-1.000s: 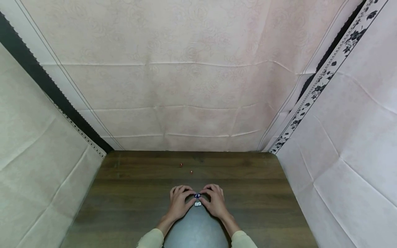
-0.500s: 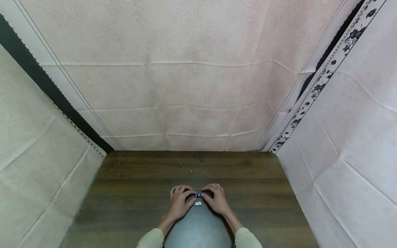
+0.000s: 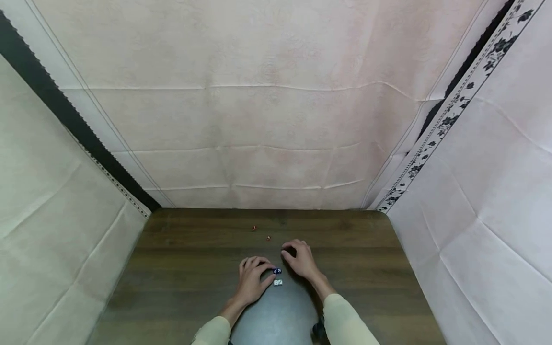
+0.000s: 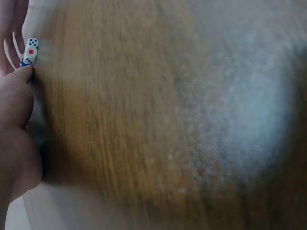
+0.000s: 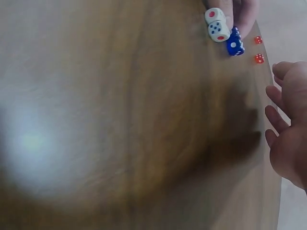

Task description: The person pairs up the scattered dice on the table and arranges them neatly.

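Two blue dice [image 3: 277, 271] sit side by side on the wooden table, directly beyond a pair of white dice [image 3: 278, 282]. My left hand [image 3: 252, 280] pinches the left end of the blue pair between thumb and index finger. In the left wrist view, the thumb mostly hides the blue dice behind the white dice [image 4: 31, 51]. My right hand [image 3: 300, 261] is held over the table, right of and beyond the blue dice, fingers loosely curved and holding nothing. Two small red dice [image 3: 269, 238] lie apart from each other, ahead and left of it.
The brown wooden table [image 3: 194, 268] ends at a far edge with rounded corners. Pale cloth [image 3: 276, 120] hangs behind it, and more cloth [image 3: 483, 230] flanks both sides. A grey rounded shape [image 3: 276, 316] shows between my forearms at the bottom.
My right hand has let go of the blue dice's right end and moved away forward and to the right, toward the red dice. The left hand stays at the blue dice.
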